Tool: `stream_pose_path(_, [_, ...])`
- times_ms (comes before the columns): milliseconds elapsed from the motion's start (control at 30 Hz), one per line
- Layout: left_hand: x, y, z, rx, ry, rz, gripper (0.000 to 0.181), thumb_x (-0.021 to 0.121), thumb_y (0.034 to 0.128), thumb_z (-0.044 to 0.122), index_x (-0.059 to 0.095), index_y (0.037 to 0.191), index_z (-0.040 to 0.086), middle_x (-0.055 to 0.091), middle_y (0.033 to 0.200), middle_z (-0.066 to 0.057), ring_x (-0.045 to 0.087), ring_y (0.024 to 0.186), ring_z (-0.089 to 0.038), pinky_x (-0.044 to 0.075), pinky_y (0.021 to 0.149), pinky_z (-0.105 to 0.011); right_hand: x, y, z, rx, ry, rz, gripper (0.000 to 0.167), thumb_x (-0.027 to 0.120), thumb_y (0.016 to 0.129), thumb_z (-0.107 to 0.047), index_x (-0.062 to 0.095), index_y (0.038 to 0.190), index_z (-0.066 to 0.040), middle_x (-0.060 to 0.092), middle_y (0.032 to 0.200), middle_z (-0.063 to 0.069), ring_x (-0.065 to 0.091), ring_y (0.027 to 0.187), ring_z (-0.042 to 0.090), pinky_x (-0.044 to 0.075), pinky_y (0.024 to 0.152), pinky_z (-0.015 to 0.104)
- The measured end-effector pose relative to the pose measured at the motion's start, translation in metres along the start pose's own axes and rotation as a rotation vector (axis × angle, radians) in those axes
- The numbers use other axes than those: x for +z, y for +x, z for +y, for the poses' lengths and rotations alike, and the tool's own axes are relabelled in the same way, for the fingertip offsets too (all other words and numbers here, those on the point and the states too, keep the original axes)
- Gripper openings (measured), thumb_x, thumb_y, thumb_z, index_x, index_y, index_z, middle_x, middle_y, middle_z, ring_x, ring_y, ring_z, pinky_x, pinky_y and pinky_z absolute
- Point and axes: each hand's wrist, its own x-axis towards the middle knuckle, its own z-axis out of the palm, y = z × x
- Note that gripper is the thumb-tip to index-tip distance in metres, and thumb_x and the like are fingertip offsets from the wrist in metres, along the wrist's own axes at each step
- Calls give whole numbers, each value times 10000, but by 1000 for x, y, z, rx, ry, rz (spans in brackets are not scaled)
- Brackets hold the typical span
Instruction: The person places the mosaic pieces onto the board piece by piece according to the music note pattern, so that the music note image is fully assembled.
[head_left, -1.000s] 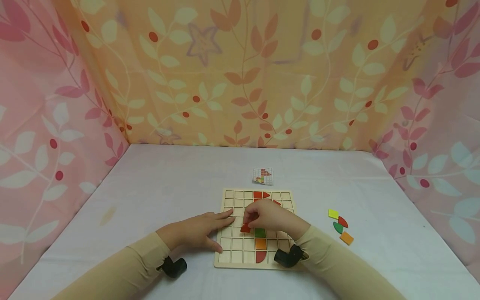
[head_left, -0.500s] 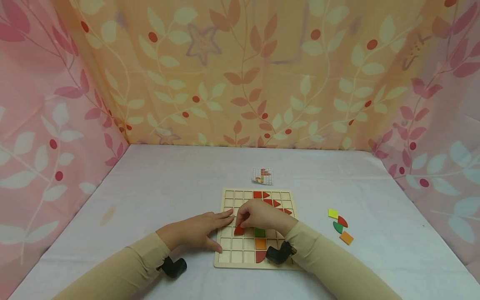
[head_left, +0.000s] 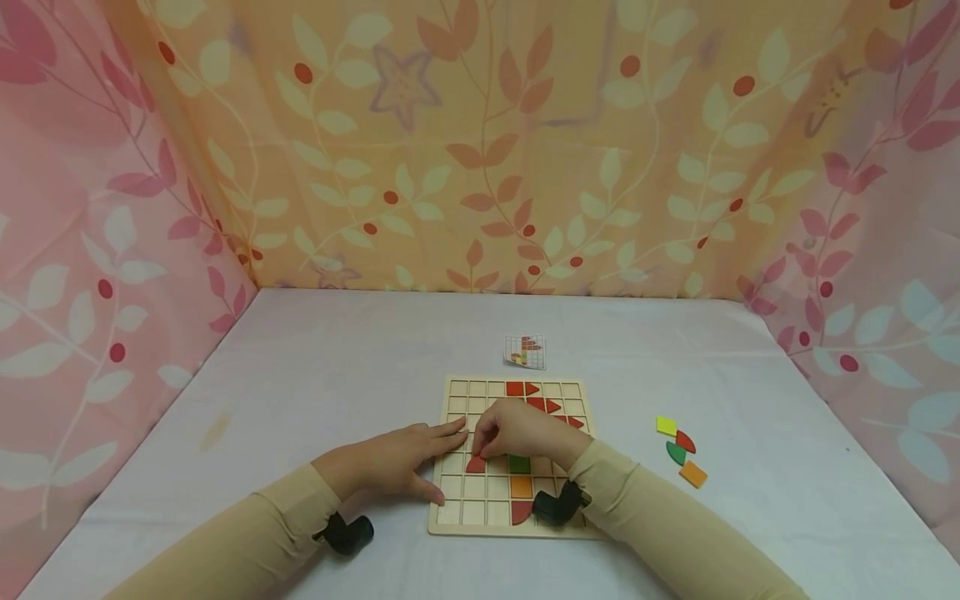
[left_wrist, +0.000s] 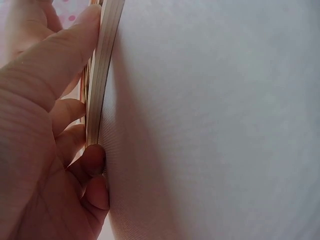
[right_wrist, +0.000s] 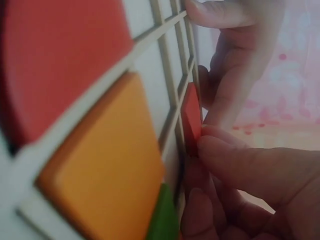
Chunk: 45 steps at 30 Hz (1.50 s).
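Board (head_left: 476,512) looks mostly filled, I judge: red pieces (head_left: 514,388), green square (head_left: 519,465), orange square (head_left: 521,487) sit in cells. Right hand (head_left: 525,427) pinches red quarter-circle (head_left: 476,466) at left-side cell; whether fully seated, cannot tell. Left hand (head_left: 397,458) rests on board, fingers spread. Four loose pieces (head_left: 693,475) on worktop (head_left: 337,350) probably left. Only left wrist view shows board's layered edge.

Soft, dim light fills 3 views; the cloth (left_wrist: 235,125) is shaded beside the board (left_wrist: 102,75); close up, a red tile (right_wrist: 65,60) and orange tile (right_wrist: 107,160) blur.
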Motion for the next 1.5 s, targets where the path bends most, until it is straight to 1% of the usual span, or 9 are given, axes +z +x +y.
stream_pose_path(300, [0, 0, -1, -3, -14, 5, 894, 594, 741, 601, 225, 1462, 223, 114, 1530, 57, 234, 1351, -261, 240, 1060, -457, -2, 0, 0, 19, -35, -20, 166, 685, 785, -30, 742, 772, -185, 661, 748, -95, 520, 702, 58, 451, 653, 212])
stream_pose_path(567, [1, 1, -2, -4, -12, 7, 902, 591, 734, 613, 221, 1461, 230, 109, 1530, 63, 232, 1352, -273, 244, 1057, -464, -7, -5, 3, -43, -96, -11, 182, 661, 810, -38, 730, 834, -205, 616, 806, -111, 515, 755, 43, 442, 703, 215])
stream_pose_path(800, [1, 2, -3, -7, -10, 5, 907, 581, 727, 631, 215, 1462, 245, 105, 1529, 77, 228, 1355, -270, 243, 1058, -464, -5, -7, -1, -33, -116, -50, 240, 621, 822, -25, 738, 906, -217, 604, 839, -124, 506, 767, 49, 434, 722, 208])
stream_pose_path(933, [1, 2, -2, -2, -12, 5, 905, 586, 731, 621, 219, 1462, 234, 108, 1530, 66, 229, 1353, -278, 240, 1057, -468, -2, -8, -1, -33, -141, -52, 224, 626, 825, -38, 740, 906, -214, 607, 839, -145, 517, 770, 39, 438, 722, 201])
stream_pose_path(1133, [1, 1, -2, -4, -13, 7, 896, 578, 730, 630, 221, 1460, 253, 108, 1529, 75, 231, 1354, -276, 242, 1055, -476, -7, -12, 3, -46, -162, -23, 211, 631, 850, -100, 727, 985, -229, 614, 883, -155, 521, 792, 35, 441, 741, 204])
stream_pose_path(1233, [2, 2, -2, -22, -21, 1, 897, 570, 720, 647, 212, 1458, 284, 100, 1527, 100, 231, 1355, -265, 251, 1051, -475, -14, -20, 7, -61, -181, 12, 204, 630, 854, -126, 713, 1022, -206, 594, 850, -133, 512, 765, 58, 444, 706, 222])
stream_pose_path(1333, [2, 3, -2, -40, -25, -7, 902, 564, 711, 658, 202, 1458, 303, 88, 1525, 120, 223, 1359, -256, 249, 1053, -472, -25, -30, 15, -68, -192, 58, 169, 633, 854, -135, 704, 1002, -175, 579, 832, -111, 503, 759, 78, 440, 696, 248])
stream_pose_path(1433, [3, 3, -2, -54, -34, -11, 910, 571, 705, 654, 197, 1458, 307, 77, 1524, 129, 205, 1365, -258, 235, 1061, -467, -36, -41, 26, -48, -168, 109, 142, 645, 848, -129, 700, 977, -154, 599, 877, -81, 510, 780, 99, 446, 710, 278])
stream_pose_path(1500, [3, 3, -2, -58, -36, -11, 914, 576, 702, 650, 196, 1459, 304, 73, 1525, 129, 196, 1367, -262, 228, 1065, -464, -44, -49, 32, -10, -140, 145, 128, 655, 842, -129, 700, 960, -147, 616, 932, -62, 519, 821, 114, 449, 741, 300])
